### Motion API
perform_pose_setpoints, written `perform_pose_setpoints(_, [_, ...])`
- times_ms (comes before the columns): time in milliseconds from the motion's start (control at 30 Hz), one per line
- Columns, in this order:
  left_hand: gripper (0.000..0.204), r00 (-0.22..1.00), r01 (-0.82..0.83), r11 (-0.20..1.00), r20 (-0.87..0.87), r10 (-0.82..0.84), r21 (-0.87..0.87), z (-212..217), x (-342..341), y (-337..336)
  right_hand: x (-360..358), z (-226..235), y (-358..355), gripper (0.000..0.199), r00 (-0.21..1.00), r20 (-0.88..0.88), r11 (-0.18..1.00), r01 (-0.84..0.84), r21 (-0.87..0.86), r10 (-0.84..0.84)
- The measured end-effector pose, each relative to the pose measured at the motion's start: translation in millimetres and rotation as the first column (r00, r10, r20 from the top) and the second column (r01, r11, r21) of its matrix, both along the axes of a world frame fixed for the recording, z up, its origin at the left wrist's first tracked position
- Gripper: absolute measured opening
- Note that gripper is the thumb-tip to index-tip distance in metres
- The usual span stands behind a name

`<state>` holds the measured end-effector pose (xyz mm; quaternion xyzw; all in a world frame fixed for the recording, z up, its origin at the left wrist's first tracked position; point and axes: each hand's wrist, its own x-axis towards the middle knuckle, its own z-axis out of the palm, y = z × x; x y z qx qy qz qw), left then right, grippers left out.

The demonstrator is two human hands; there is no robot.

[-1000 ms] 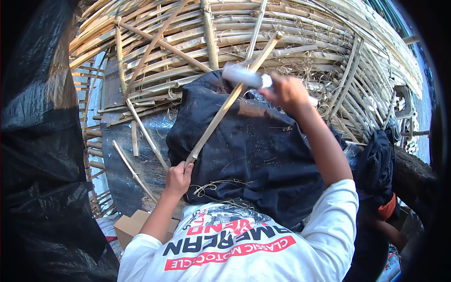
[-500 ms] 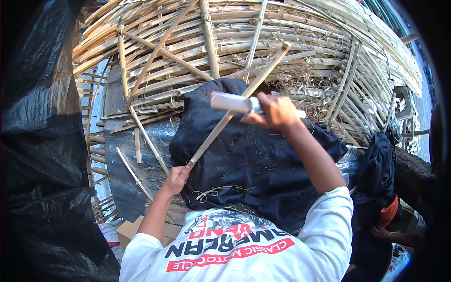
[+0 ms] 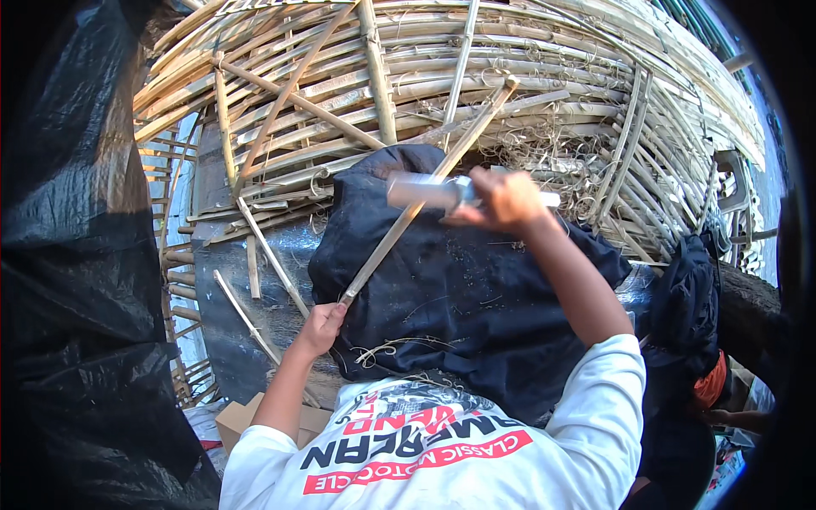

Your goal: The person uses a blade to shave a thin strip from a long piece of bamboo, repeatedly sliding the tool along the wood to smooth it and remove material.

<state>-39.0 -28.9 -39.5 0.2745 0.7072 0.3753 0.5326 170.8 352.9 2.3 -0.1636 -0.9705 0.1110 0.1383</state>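
My left hand (image 3: 320,327) grips the lower end of a long bamboo strip (image 3: 429,191) that slants up and to the right over a black cloth (image 3: 459,297) on my lap. My right hand (image 3: 507,200) is closed on the handle of a broad-bladed knife (image 3: 422,192), whose blade lies against the strip about halfway along it. The blade looks blurred. The strip's upper end reaches the bamboo lattice behind it.
A large curved lattice of bamboo poles and slats (image 3: 382,102) fills the background. Black plastic sheeting (image 3: 76,255) hangs at the left. Loose slats (image 3: 272,259) lean beside a grey drum (image 3: 229,297). A cardboard box (image 3: 242,416) sits low left. Another person (image 3: 705,340) crouches at the right.
My right hand has brought the knife down and leftward along the bamboo strip, from near its upper part toward its middle. My left hand has stayed at the strip's lower end.
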Motion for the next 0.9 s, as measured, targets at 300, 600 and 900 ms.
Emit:
perform_pose_setpoints(300, [0.058, 0.977, 0.062, 0.997, -0.207, -0.051, 0.047, 3, 4, 9, 13, 23, 32, 0.057, 0.942, 0.046, 0.943, 0.332, -0.014, -0.331])
perform_pose_setpoints(600, [0.061, 0.963, 0.039, 0.999, -0.269, -0.037, 0.003, 19, 12, 15, 30, 40, 87, 0.051, 0.831, 0.150, 0.844, 0.526, 0.103, -0.536])
perform_pose_setpoints(900, [0.063, 0.960, 0.077, 0.997, -0.271, -0.070, 0.016, 11, 10, 14, 40, 31, 75, 0.054, 0.959, 0.021, 0.952, 0.277, 0.131, -0.282])
